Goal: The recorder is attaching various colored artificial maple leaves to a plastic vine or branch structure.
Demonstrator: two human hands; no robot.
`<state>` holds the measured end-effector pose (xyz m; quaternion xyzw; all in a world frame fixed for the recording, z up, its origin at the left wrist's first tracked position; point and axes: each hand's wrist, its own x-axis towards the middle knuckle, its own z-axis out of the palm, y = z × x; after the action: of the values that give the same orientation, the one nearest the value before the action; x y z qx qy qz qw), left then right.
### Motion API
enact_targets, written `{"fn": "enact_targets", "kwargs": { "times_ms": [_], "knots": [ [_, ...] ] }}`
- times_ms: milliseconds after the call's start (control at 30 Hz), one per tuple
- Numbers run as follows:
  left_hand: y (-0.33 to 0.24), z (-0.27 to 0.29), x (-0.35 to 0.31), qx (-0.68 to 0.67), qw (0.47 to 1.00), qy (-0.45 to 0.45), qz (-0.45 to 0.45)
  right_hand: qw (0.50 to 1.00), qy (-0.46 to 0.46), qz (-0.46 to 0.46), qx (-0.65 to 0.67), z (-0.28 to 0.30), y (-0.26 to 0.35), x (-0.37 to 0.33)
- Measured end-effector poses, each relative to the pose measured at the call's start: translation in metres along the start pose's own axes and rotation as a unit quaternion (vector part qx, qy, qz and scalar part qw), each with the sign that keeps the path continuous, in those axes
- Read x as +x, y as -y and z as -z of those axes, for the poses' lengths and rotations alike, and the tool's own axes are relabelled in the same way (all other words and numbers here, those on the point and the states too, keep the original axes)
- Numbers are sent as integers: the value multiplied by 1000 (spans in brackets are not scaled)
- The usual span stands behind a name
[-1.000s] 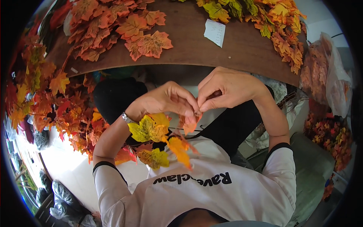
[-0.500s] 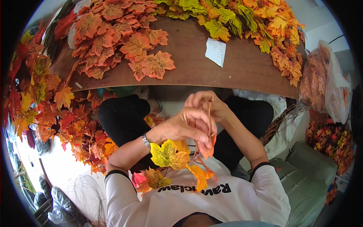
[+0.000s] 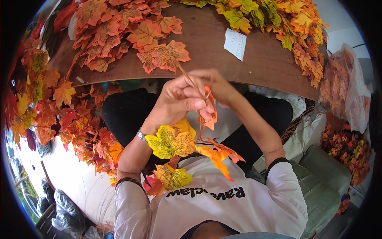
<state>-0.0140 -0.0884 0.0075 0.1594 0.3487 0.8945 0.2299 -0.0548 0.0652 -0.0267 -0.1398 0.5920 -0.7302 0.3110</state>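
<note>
My left hand (image 3: 178,100) pinches the brown stem (image 3: 190,79) of an artificial leaf garland. The stem's bare end slants up to the table's front edge, in front of an orange leaf. Below the hand hang a yellow-green leaf (image 3: 170,142), a second yellowish leaf (image 3: 172,177) and an orange leaf (image 3: 215,157). A small orange-red leaf (image 3: 211,109) sits at my fingertips. My right hand (image 3: 215,83) is just beyond the left one, close to the stem. It is smeared by motion and its fingers are partly hidden.
On the brown table (image 3: 211,44) lie piles of orange leaves (image 3: 105,36), green leaves (image 3: 242,18) and yellow-orange leaves (image 3: 304,30), plus a white paper slip (image 3: 235,44). Leaf garlands (image 3: 85,123) hang at the left. A clear plastic bag of leaves (image 3: 344,83) stands at the right.
Both hands have moved up toward the table, the left also leftward. The stem, upright before, now tilts up to the left. The hanging leaves have swung, and the view has shifted slightly.
</note>
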Motion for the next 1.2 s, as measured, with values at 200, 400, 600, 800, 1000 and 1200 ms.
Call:
{"fn": "enact_targets", "kwargs": {
  "times_ms": [200,400,600,800,1000,1200],
  "knots": [
    [-12,-3,-1,214,971,105,-17,986,150,-77,6,4,-18,-17],
    [-9,-13,-2,205,973,94,44,971,226,-62,-39,2,-8,-17],
    [-5,-13,-4,73,992,60,84,980,191,-35,-52,9,-5,-23],
    [9,-9,-3,66,993,69,73,964,177,35,-197,21,-9,-20],
    [8,-5,0,94,991,69,65,971,29,69,-229,21,9,-30],
    [6,-15,2,64,991,61,99,954,116,80,-266,21,3,-31]
  ]
}}
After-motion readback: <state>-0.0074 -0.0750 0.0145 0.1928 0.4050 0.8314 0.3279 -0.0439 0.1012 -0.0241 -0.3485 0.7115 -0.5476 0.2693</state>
